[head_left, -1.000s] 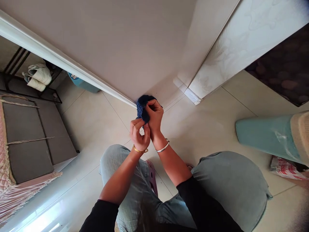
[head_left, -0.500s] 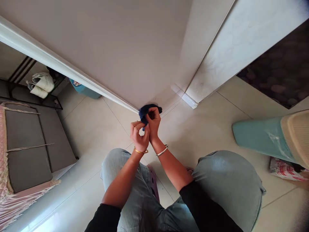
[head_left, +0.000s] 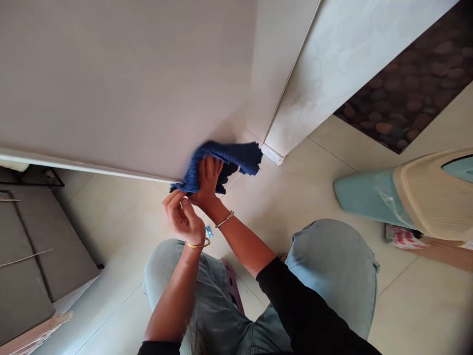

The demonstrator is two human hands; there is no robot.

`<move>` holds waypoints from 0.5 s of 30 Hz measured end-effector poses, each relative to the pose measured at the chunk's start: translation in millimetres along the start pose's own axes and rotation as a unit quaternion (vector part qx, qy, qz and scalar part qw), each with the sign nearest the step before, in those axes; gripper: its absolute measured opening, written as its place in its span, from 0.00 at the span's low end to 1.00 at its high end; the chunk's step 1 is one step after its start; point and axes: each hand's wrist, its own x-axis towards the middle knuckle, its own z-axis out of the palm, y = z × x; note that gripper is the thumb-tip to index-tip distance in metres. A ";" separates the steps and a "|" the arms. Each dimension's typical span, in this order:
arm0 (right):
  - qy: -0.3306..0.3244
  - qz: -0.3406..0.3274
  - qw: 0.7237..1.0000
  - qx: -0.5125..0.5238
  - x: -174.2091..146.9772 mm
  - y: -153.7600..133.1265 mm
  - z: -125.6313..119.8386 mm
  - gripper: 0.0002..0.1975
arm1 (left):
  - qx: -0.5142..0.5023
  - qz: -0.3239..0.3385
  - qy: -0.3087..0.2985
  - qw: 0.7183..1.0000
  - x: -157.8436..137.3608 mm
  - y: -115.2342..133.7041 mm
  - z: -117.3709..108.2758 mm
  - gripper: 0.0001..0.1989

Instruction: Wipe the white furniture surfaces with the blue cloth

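Note:
A dark blue cloth [head_left: 244, 155] is spread against the lower part of a pale door panel [head_left: 148, 88], reaching round its lower edge. My right hand [head_left: 209, 185] presses the cloth to the panel, fingers bent over it and the thumb side partly hidden. My left hand [head_left: 183, 217] is at the cloth's left end, by the panel's edge, with its fingers curled and fingertips on the fabric. A small blue-and-white piece [head_left: 209, 231] lies on the floor under my wrists.
To the right stands a teal bin [head_left: 364, 192] with a beige lid, a printed plastic bag [head_left: 402, 236] beside it. A dark pebble-patterned mat [head_left: 406, 93] lies at upper right. Grey furniture [head_left: 70, 236] is on the left. My knees flank my arms.
The cloth, bunched between my fingers before, is now spread wider over the panel. My right hand has moved from pinching to pressing on it. Both hands have shifted left as the view turned.

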 end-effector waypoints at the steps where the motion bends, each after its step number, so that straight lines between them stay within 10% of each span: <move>1: -0.039 0.086 0.996 0.001 -15.1 26.6 10.6 0.38 | 0.010 -0.025 -0.054 0.998 -5.8 -5.7 1.8 0.09; 5: -0.033 0.207 0.978 0.001 -71.4 106.7 35.9 0.33 | 0.075 -0.061 -0.311 0.945 -35.2 -30.7 12.2 0.07; 8: -0.026 0.231 0.972 0.012 -92.6 121.4 34.7 0.34 | 0.104 -0.052 -0.389 0.914 -51.2 -39.3 18.3 0.14; 15: 0.052 0.069 0.996 -0.029 -56.7 62.9 11.4 0.34 | 0.022 -0.052 -0.188 0.981 -33.9 -9.8 6.3 0.09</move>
